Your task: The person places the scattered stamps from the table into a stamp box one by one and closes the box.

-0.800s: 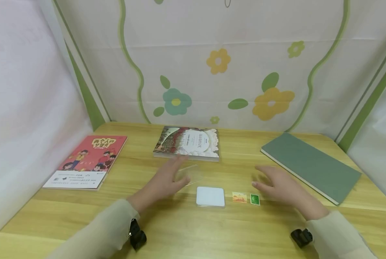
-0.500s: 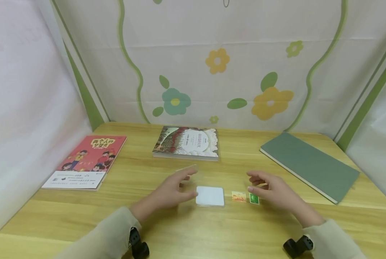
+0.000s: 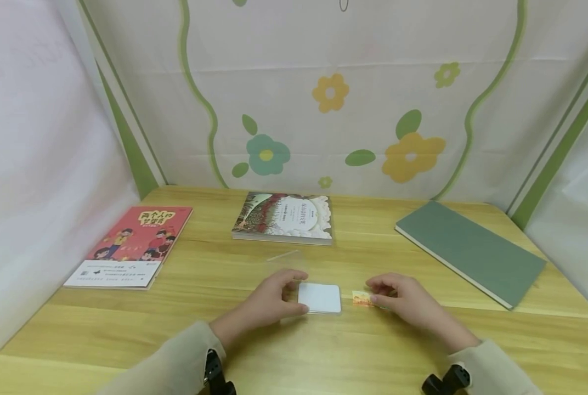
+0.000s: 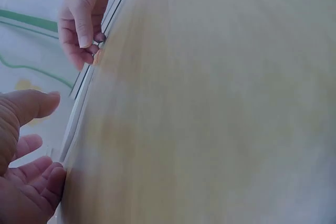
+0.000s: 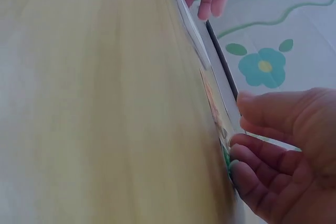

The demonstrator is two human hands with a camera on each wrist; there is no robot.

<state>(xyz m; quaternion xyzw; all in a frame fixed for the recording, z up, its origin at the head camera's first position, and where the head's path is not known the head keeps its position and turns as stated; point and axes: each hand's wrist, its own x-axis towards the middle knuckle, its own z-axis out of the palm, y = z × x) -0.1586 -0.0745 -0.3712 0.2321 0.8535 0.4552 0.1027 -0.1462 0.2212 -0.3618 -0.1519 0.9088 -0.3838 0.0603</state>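
Note:
A white rounded-corner rectangular card or thin box (image 3: 319,298) with a clear edge lies mid-table. My left hand (image 3: 277,300) rests at its left side, thumb and fingers apart, fingertips at the edge. To the right lies a small orange-yellow picture stamp (image 3: 361,298). My right hand (image 3: 397,296) is over the stamp's right end, thumb tip right at it. Beneath that hand a small green stamp is mostly hidden in the head view; the right wrist view shows a strip of the green stamp (image 5: 226,156) beside the fingertips (image 5: 239,167).
A clear plastic piece (image 3: 284,255) lies behind my left hand. Farther back is a picture-covered book (image 3: 284,218). A red book (image 3: 136,241) lies at left, a green hardcover book (image 3: 471,252) at right. A flowered cloth (image 3: 299,109) hangs behind the wooden table (image 3: 294,351).
My left hand has moved nearer and to the right, to the white card's left edge. My right hand has come left and down over the stamps, covering the green one.

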